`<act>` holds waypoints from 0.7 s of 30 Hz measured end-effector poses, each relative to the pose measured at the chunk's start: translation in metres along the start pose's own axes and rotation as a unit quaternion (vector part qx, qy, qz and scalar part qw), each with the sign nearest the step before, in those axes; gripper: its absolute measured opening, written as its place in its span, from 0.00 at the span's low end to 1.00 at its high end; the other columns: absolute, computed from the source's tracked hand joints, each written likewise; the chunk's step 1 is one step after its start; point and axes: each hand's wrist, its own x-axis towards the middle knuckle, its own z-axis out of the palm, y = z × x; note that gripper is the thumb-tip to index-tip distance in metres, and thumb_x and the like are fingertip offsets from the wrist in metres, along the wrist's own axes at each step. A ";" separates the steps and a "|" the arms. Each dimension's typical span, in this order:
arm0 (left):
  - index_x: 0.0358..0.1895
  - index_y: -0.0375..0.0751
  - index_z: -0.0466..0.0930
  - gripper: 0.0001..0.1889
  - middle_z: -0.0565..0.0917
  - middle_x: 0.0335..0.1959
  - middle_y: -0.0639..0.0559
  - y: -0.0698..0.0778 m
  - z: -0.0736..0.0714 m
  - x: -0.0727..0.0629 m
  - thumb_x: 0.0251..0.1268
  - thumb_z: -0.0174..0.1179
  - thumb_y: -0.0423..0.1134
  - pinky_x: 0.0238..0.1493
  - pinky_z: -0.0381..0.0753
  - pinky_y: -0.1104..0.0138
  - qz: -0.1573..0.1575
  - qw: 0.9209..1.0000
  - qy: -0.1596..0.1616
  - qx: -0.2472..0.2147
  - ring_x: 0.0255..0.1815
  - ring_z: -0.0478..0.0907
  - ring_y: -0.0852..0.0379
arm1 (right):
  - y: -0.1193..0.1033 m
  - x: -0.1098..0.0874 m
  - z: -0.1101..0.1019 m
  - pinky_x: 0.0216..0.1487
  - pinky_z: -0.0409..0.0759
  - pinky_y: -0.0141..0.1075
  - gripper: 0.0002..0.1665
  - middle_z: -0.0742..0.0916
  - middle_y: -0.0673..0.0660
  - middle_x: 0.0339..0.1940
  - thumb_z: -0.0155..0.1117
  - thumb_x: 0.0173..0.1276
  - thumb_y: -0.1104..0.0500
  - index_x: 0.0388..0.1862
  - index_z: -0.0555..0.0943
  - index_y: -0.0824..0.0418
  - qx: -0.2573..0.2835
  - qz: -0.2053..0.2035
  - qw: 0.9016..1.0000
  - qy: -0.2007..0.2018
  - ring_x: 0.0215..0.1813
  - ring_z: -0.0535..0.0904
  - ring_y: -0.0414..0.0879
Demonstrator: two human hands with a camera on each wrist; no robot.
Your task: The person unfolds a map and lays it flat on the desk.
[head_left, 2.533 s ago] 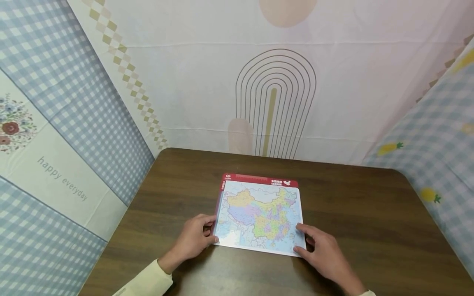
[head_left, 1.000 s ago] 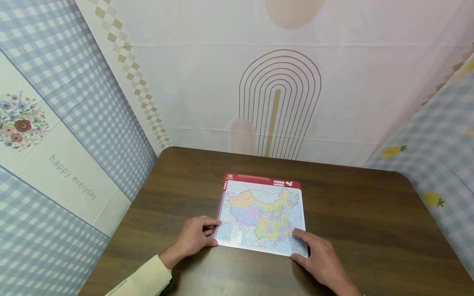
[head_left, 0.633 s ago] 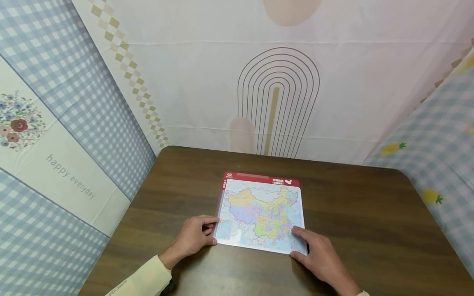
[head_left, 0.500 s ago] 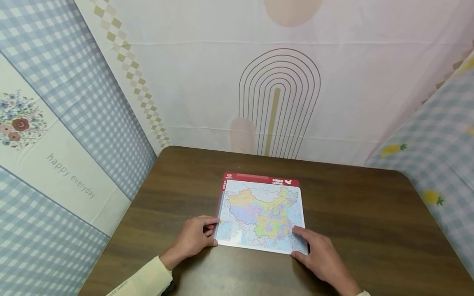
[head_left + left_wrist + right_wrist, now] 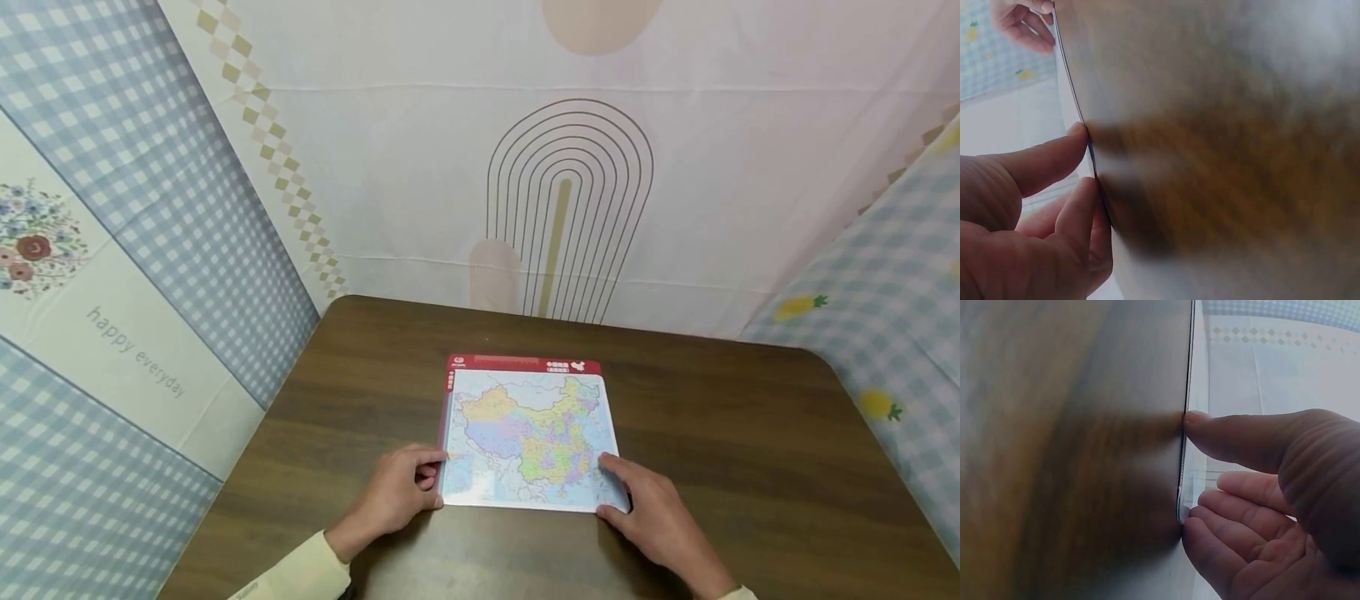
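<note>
With left hand (image 5: 396, 492) and right hand (image 5: 651, 510), gripping a map sheet (image 5: 532, 442) by its near corners, flat on a brown table (image 5: 360, 375), in the head view. From left wrist, touching its thin edge with thumb and fingertips (image 5: 1087, 187). From right wrist, curled against edge and corner.

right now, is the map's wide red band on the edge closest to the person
No, the wide red band runs along the far edge of the map, on the side toward the patterned backdrop.

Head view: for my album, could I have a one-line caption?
Left hand and right hand touch opposite sides of a map on a brown table.
</note>
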 end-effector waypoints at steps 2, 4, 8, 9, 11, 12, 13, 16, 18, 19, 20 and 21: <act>0.56 0.33 0.88 0.29 0.87 0.46 0.48 0.001 0.001 -0.002 0.45 0.83 0.26 0.40 0.82 0.73 0.000 1.000 0.003 -0.004 0.40 0.82 0.62 | 0.001 0.000 -0.001 0.66 0.80 0.58 0.40 0.83 0.66 0.71 0.83 0.61 0.57 0.71 0.79 0.64 -0.002 -0.002 1.000 -0.001 0.72 0.79 0.63; 0.56 0.33 0.88 0.29 0.87 0.45 0.48 0.002 0.003 -0.003 0.45 0.83 0.25 0.40 0.82 0.73 -0.003 1.000 0.004 -0.010 0.40 0.81 0.62 | 0.001 0.001 -0.002 0.66 0.80 0.58 0.40 0.83 0.66 0.71 0.83 0.61 0.57 0.71 0.79 0.65 -0.006 -0.003 1.000 -0.004 0.72 0.79 0.63; 0.55 0.33 0.88 0.28 0.85 0.43 0.49 0.004 0.004 -0.007 0.45 0.83 0.26 0.39 0.82 0.74 -0.010 1.000 0.001 -0.014 0.39 0.81 0.61 | 0.001 0.004 -0.004 0.67 0.79 0.59 0.40 0.82 0.66 0.71 0.83 0.61 0.57 0.71 0.79 0.65 -0.008 -0.003 1.000 -0.013 0.72 0.79 0.63; 0.55 0.33 0.88 0.28 0.85 0.42 0.50 0.005 0.005 -0.007 0.45 0.83 0.26 0.39 0.81 0.74 -0.008 1.000 0.002 -0.011 0.39 0.80 0.62 | 0.001 0.005 -0.005 0.67 0.79 0.59 0.40 0.82 0.66 0.72 0.83 0.61 0.58 0.71 0.79 0.65 -0.008 -0.004 1.000 -0.014 0.72 0.79 0.63; 0.55 0.33 0.88 0.28 0.84 0.41 0.51 0.006 0.006 -0.009 0.44 0.83 0.26 0.38 0.81 0.74 -0.004 1.000 0.004 -0.002 0.38 0.80 0.63 | 0.001 0.007 -0.006 0.68 0.79 0.59 0.40 0.82 0.66 0.72 0.83 0.61 0.58 0.71 0.79 0.65 -0.009 -0.006 1.000 -0.017 0.72 0.79 0.63; 0.54 0.33 0.88 0.28 0.84 0.40 0.51 0.007 0.007 -0.009 0.44 0.83 0.25 0.38 0.81 0.75 -0.003 1.000 0.004 0.003 0.39 0.80 0.63 | 0.001 0.007 -0.006 0.68 0.79 0.59 0.40 0.82 0.66 0.72 0.83 0.61 0.58 0.71 0.78 0.66 -0.009 -0.009 1.000 -0.017 0.72 0.79 0.63; 0.54 0.33 0.88 0.28 0.83 0.40 0.51 0.008 0.008 -0.010 0.44 0.83 0.25 0.38 0.82 0.75 -0.003 1.000 0.004 0.009 0.39 0.80 0.63 | 0.002 0.008 -0.006 0.68 0.79 0.59 0.40 0.82 0.67 0.72 0.83 0.61 0.59 0.71 0.78 0.66 -0.011 -0.011 1.000 -0.015 0.72 0.79 0.63; 0.54 0.32 0.88 0.27 0.83 0.41 0.50 0.012 0.011 -0.012 0.44 0.82 0.25 0.39 0.83 0.74 -0.008 1.000 0.000 0.018 0.41 0.80 0.62 | 0.003 0.010 -0.007 0.67 0.79 0.58 0.40 0.82 0.67 0.71 0.82 0.61 0.60 0.71 0.78 0.68 -0.015 -0.022 1.000 -0.010 0.72 0.79 0.63; 0.54 0.31 0.87 0.27 0.83 0.42 0.49 0.015 0.013 -0.013 0.45 0.82 0.25 0.39 0.84 0.73 -0.012 1.000 -0.004 0.022 0.41 0.81 0.61 | 0.004 0.011 -0.008 0.67 0.79 0.58 0.40 0.82 0.68 0.71 0.82 0.61 0.62 0.71 0.78 0.69 -0.017 -0.028 0.999 -0.008 0.72 0.79 0.64; 0.54 0.30 0.87 0.27 0.83 0.42 0.49 0.016 0.013 -0.014 0.45 0.82 0.25 0.40 0.84 0.73 -0.014 1.000 -0.006 0.022 0.42 0.80 0.60 | 0.004 0.012 -0.008 0.67 0.80 0.58 0.40 0.82 0.68 0.71 0.82 0.62 0.62 0.71 0.78 0.69 -0.017 -0.030 0.999 -0.008 0.71 0.79 0.64; 0.55 0.29 0.87 0.28 0.83 0.42 0.48 0.017 0.014 -0.015 0.45 0.82 0.25 0.40 0.84 0.73 -0.015 1.000 -0.007 0.023 0.42 0.80 0.60 | 0.005 0.013 -0.009 0.67 0.79 0.58 0.40 0.82 0.68 0.71 0.81 0.62 0.62 0.71 0.78 0.69 -0.017 -0.030 0.999 -0.009 0.71 0.79 0.64; 0.54 0.29 0.87 0.27 0.83 0.43 0.48 0.018 0.014 -0.016 0.45 0.82 0.25 0.40 0.84 0.73 -0.013 1.000 -0.007 0.024 0.42 0.80 0.60 | 0.005 0.014 -0.009 0.67 0.79 0.58 0.40 0.82 0.68 0.71 0.81 0.62 0.62 0.71 0.77 0.69 -0.017 -0.030 0.999 -0.011 0.72 0.79 0.64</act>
